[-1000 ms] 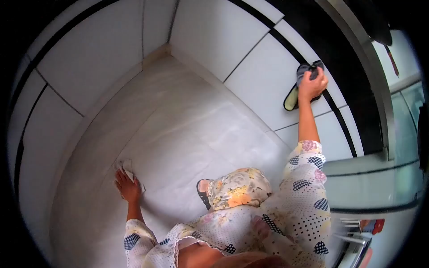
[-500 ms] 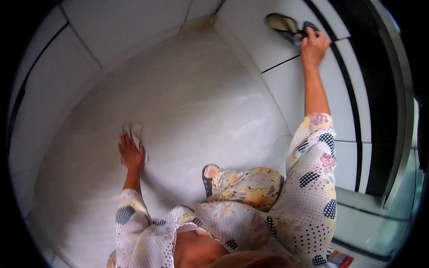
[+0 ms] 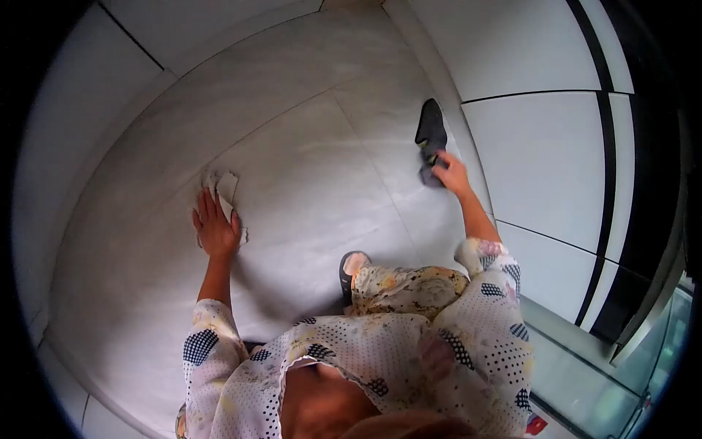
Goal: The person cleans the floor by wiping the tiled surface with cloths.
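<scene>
My left hand (image 3: 218,228) lies flat with fingers stretched over a crumpled whitish cloth (image 3: 227,188) on the grey tiled floor (image 3: 300,168). Edges of the cloth stick out past the fingers and beside the wrist. On the right, my right hand (image 3: 453,175) is closed round a pair of dark slippers (image 3: 432,126), low near the base of the cabinets. One slipper points away from me with its dark side showing; the other is partly hidden and blurred by the fingers.
White cabinet fronts (image 3: 541,139) with black strips rise along the right. Pale panels (image 3: 95,110) curve round the left and far side. My foot in a dark sandal (image 3: 346,275) is on the floor below the middle. Glass panels (image 3: 585,373) stand at lower right.
My right hand has brought the slippers from in front of the cabinet doors down and left, near the floor. The left hand stays on the cloth. The view has shifted.
</scene>
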`<state>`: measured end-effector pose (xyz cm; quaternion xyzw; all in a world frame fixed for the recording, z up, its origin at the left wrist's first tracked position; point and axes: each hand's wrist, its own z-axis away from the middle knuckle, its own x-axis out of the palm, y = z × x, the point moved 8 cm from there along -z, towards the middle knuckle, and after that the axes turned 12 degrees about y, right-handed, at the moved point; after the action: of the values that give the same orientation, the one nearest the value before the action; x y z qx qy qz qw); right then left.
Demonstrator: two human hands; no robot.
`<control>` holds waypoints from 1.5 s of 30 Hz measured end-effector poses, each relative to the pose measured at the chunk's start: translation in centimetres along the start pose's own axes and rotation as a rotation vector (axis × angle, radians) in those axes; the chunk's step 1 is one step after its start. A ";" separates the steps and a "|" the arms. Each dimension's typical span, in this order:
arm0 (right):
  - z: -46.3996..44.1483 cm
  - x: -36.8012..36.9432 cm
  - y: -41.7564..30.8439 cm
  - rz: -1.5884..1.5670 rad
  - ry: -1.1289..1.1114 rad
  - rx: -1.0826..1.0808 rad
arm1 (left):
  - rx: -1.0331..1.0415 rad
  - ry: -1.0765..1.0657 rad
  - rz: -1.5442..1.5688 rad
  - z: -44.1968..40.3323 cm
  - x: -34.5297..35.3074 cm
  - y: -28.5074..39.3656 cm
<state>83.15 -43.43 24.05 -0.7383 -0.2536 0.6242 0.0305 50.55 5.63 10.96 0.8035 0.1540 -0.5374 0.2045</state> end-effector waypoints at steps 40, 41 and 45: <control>-21.4 22.8 -24.7 0.619 0.168 -0.543 | 0.058 -0.286 0.122 3.8 2.4 4.4; -18.6 22.0 -29.0 0.494 0.084 -0.504 | 0.061 -0.268 0.119 3.6 2.2 4.4; -7.5 26.4 -40.0 0.180 -0.055 -0.793 | 0.111 -0.226 0.113 2.7 1.7 4.3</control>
<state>79.13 4.27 16.21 -0.6953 -0.4095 0.4976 -0.3182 51.01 0.61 9.14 0.7553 0.0545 -0.6198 0.2058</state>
